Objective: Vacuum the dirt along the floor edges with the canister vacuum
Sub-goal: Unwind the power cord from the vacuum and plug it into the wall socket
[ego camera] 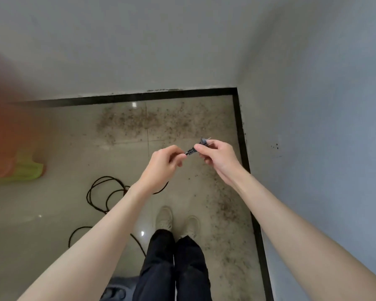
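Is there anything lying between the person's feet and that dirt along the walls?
Nothing solid that shows. The dirt by the far wall and the strip by the right wall lie on open floor. The black cord is coiled off to the left, its plug held by both the left hand and right hand.

This looks like a corner of a plain indoor room, perhaps in a home or an unfurnished flat. The glossy beige tiled floor [59,213] meets painted pale walls [313,105] with a black skirting strip [126,98]. Scattered dirt [152,120] lies along both edges.
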{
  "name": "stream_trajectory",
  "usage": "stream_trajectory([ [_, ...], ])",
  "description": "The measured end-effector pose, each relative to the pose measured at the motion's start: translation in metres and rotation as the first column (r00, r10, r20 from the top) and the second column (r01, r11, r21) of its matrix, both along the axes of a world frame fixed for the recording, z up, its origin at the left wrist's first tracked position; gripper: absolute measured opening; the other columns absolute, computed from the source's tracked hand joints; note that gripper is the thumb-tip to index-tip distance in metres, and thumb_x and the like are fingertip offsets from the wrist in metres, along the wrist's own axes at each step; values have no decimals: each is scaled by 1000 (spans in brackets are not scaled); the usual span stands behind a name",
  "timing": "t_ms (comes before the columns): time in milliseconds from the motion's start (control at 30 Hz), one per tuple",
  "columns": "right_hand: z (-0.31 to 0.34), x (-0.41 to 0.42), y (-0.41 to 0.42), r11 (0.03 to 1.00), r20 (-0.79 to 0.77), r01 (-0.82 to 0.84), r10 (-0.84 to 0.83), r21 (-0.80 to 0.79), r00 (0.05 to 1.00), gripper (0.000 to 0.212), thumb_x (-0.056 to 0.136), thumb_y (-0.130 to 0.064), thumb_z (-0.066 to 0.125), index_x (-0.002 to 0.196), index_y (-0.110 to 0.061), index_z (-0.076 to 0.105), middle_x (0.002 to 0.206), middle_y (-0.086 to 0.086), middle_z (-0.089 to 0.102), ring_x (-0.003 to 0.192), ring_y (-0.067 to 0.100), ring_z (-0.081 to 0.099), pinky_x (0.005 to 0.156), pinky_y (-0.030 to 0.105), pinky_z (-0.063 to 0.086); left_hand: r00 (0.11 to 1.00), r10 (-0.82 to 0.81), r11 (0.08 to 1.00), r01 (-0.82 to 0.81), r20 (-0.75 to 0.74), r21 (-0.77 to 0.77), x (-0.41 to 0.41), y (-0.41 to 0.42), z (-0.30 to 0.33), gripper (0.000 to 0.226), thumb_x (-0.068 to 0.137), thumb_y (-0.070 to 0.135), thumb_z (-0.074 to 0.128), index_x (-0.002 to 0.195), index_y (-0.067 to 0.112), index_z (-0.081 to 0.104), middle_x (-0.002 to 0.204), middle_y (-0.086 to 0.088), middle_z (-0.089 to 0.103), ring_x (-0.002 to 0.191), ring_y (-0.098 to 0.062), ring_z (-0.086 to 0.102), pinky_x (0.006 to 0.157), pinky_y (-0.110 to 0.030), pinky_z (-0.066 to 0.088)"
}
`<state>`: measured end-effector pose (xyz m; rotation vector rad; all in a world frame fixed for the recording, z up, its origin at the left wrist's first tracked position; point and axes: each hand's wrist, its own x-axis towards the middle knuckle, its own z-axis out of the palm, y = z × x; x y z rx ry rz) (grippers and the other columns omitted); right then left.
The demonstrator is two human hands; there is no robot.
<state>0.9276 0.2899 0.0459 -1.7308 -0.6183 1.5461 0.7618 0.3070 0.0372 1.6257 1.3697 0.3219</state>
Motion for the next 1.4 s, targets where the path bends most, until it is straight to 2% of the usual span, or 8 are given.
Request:
stream_trajectory([
  [233,-116,62,4,999,258,-41,36,14,966,13,85,-24,76,74,-21,70,56,-14,61,50,-5,53,54,10,40,993,-79,994,72,88,85,67,20,-120,16,90,22,64,105,18,65,62,12,50,58,0,48,58,-10,35],
  [367,-182,115,2,975,451,-219,215,-44,866,18,89,-33,70,100,-19,70,94,-6,69,89,8,63,81,20,45,988,-118,989,108,97,105,105,44,-194,9,93,20,59,99,18,65,67,16,53,60,0,50,55,-7,35],
  [433,-209,148,-3,947,694,-296,295,-123,657,41,94,-34,63,126,-9,63,119,5,64,114,20,58,98,27,39,987,-140,982,128,83,139,128,55,-232,11,94,20,56,103,15,62,72,15,54,63,-2,49,55,-5,36],
  [533,-238,198,-18,850,919,-384,395,-361,11,46,101,-31,49,141,-9,49,145,12,49,142,27,34,120,41,5,971,-229,952,207,73,225,166,65,-283,23,96,20,53,113,8,61,81,5,56,64,-3,47,55,-6,34],
  [633,-250,236,-29,769,801,-301,421,-564,-425,54,102,-32,41,151,-10,34,160,14,25,151,29,11,110,49,-26,932,-340,896,280,127,343,208,68,-318,29,96,21,53,121,9,62,93,-4,64,73,-8,52,60,-11,33],
  [767,-248,270,-45,721,502,-9,472,-692,-724,63,104,-41,25,157,-11,11,164,15,2,151,33,-2,113,57,-15,885,-408,866,296,225,403,268,62,-339,26,93,26,59,114,12,67,97,-8,68,83,-20,61,75,-30,48],
  [1167,-243,302,-61,689,144,156,357,-708,-923,65,104,-47,14,157,-13,-1,164,11,-3,150,34,-1,111,55,-8,874,-318,896,151,367,417,348,36,-350,28,91,27,63,110,9,70,99,-4,71,90,-15,63,72,-11,37],
  [1400,-243,301,-59,701,51,193,312,-686,-949,65,102,-52,18,157,-19,8,164,4,10,150,29,12,113,55,1,862,-352,859,143,364,491,353,35,-339,25,91,26,63,108,9,71,95,-6,72,86,-18,64,76,-30,49],
])
